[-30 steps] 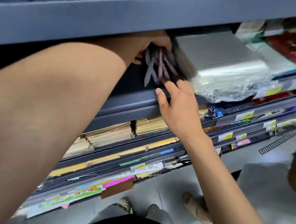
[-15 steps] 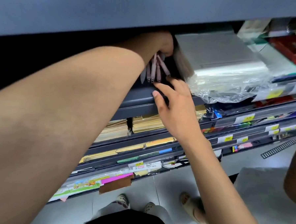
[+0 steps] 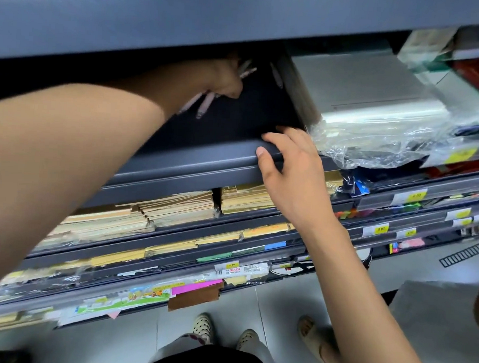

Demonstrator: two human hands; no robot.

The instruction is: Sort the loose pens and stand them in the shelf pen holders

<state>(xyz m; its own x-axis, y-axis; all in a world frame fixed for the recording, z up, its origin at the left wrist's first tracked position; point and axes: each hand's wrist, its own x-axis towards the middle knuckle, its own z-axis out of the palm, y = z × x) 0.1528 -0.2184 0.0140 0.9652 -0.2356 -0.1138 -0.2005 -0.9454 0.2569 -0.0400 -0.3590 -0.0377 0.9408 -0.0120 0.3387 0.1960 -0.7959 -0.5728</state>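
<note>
Pens sit clamped in the grip of the left hand; right hand, grip apart, rests on the shelf edge.

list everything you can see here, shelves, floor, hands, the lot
pens: a handful, pale pink, held over the dark shelf
shelves: several tiers, dark grey, across the frame
wrapped pack: one, grey under clear plastic, right of the pens
envelope stacks: several, tan, on the tier below
price tags: several, yellow, on shelf edges at right
pink label: one, on the lowest shelf edge
floor grate: one, dark, in the pale floor at right
sandal: one, beige, on the floor
shoes: two, cream patterned, on the floor at the bottom
left hand: one, grips the pens
right hand: one, rests on the shelf's front edge, holding nothing
</note>
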